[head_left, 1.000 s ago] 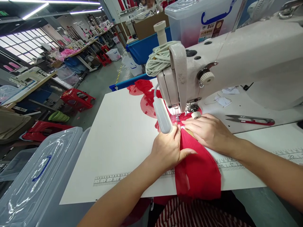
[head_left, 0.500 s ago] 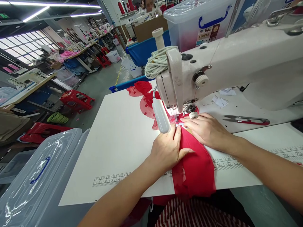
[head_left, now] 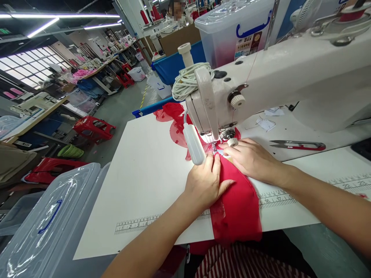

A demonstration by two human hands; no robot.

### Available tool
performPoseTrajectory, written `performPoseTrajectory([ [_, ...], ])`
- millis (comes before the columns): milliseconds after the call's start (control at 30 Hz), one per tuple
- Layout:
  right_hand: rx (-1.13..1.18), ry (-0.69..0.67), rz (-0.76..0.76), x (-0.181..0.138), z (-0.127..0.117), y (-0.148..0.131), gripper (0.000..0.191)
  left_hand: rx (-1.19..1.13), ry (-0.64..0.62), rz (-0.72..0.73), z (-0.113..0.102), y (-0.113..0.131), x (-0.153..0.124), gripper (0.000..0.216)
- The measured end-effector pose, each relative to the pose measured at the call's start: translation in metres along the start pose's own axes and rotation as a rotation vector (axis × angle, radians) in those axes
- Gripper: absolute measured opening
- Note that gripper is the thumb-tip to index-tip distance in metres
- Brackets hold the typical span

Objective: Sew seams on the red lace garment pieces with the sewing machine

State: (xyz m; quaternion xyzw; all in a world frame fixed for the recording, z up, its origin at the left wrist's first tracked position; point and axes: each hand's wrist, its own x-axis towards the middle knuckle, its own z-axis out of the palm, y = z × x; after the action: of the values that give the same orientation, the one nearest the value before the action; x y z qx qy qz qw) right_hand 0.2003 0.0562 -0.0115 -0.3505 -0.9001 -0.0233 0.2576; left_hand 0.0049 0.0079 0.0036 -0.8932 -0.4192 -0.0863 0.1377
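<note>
Red fabric runs from the table's front edge up to the presser foot of a white sewing machine. My left hand lies flat on the fabric's left edge, fingers stretched toward the foot and thumb spread out over the cloth. To the right of the foot, my right hand rests with its fingers extended on the fabric's far right edge. A white lamp hangs just left of the needle, above my left fingertips. Sheer red cloth lies bunched behind the foot.
Thread snips and paper scraps lie on the white table right of the machine head. A ruler scale marks its front. Lidded plastic boxes stand at the left, and another clear box is behind the machine.
The view has shifted slightly, so the machine sits a little further left in the picture. Both hands keep nearly the same place on the red fabric.
</note>
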Motion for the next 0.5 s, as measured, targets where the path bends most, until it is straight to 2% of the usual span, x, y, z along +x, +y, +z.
performPoseTrajectory([
  [233,0.031,0.006,0.026,0.000,0.003,0.002,0.024,-0.055,-0.012,-0.041,0.004,-0.002,0.001,0.061],
  [333,0.051,0.050,0.033,0.000,0.003,0.003,0.022,-0.134,0.015,-0.066,0.001,-0.006,0.001,0.054],
  [400,0.079,0.092,0.048,0.001,0.001,0.004,0.023,-0.211,0.056,-0.145,-0.003,-0.015,0.003,0.044],
  [500,0.090,0.132,0.091,0.004,-0.001,0.007,0.028,-0.295,0.122,-0.372,-0.010,-0.040,0.014,0.036],
])
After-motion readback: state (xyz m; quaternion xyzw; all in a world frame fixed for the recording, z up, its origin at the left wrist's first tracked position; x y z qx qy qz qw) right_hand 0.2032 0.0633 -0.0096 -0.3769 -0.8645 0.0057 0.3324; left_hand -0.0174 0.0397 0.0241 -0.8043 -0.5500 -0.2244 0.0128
